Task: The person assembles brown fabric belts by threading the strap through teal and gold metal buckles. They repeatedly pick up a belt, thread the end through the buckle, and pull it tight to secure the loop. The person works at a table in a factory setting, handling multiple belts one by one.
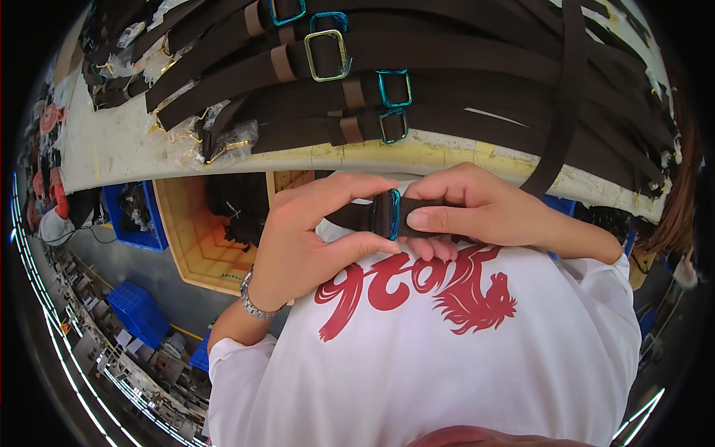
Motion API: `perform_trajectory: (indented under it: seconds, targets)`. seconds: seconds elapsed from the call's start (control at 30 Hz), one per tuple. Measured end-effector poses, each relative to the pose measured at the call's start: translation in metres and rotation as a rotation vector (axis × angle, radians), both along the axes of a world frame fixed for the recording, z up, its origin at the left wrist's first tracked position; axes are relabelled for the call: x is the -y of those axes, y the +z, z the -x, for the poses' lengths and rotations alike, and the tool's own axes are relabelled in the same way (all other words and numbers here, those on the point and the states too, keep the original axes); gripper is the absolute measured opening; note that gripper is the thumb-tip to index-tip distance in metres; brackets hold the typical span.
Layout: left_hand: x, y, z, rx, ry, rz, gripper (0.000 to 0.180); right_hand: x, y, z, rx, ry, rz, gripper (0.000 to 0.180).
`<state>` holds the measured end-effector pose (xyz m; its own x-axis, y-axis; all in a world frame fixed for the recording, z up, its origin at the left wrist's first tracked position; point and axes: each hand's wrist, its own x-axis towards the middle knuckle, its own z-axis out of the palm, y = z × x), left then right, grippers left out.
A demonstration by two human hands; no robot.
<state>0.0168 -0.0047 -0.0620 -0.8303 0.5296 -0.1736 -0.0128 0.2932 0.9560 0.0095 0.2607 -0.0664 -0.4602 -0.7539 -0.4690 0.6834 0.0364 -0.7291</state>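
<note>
In front of my chest, a dark brown webbing belt [381, 214] passes through a rectangular buckle edged in blue [395, 214]. My left hand [298, 223], with a metal watch on its wrist, pinches the buckle end from above and below between fingers and thumb. Just right of the buckle, the belt is gripped by my right hand [477, 208], its thumb on the near face and some fingers curled underneath. Part of the belt is hidden behind both hands.
Many dark belts lie across the pale worktable [104, 153] ahead, some with a gold buckle [326, 56] or blue-edged ones. One belt [555, 141] hangs over its front edge. Below stand a wooden bin [179, 231] and blue crates [138, 313]. Clear plastic wrap [234, 141] covers some belt ends.
</note>
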Motion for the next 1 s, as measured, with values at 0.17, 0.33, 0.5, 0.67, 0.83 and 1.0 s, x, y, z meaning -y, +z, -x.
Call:
perform_trajectory:
  seconds: [0.17, 0.33, 0.5, 0.67, 0.83, 1.0]
  targets:
    - [-0.005, 0.003, -0.006, -0.031, 0.004, 0.053, 0.058, 0.004, 0.002, 0.003, 0.018, 0.084, -0.021, 0.029]
    - [-0.005, 0.008, -0.007, -0.116, -0.001, 0.005, 0.059, 0.005, 0.007, -0.004, 0.011, -0.060, -0.010, 0.029]
    - [-0.013, 0.009, -0.005, -0.491, 0.074, -0.088, 0.043, 0.012, 0.014, -0.009, -0.261, -0.192, 0.016, 0.025]
    - [-0.036, 0.038, 0.011, -0.952, 0.158, -0.222, 0.038, 0.002, 0.034, 0.024, -1.498, -0.357, -0.207, 0.030]
    - [-0.066, 0.071, 0.039, -1.230, 0.112, -0.398, 0.031, -0.004, 0.058, 0.036, -1.305, -0.217, -0.098, 0.041]
    - [-0.052, 0.103, 0.045, -0.454, -0.143, -0.805, 0.016, -0.009, 0.068, 0.011, -1.167, -0.297, 0.042, 0.038]
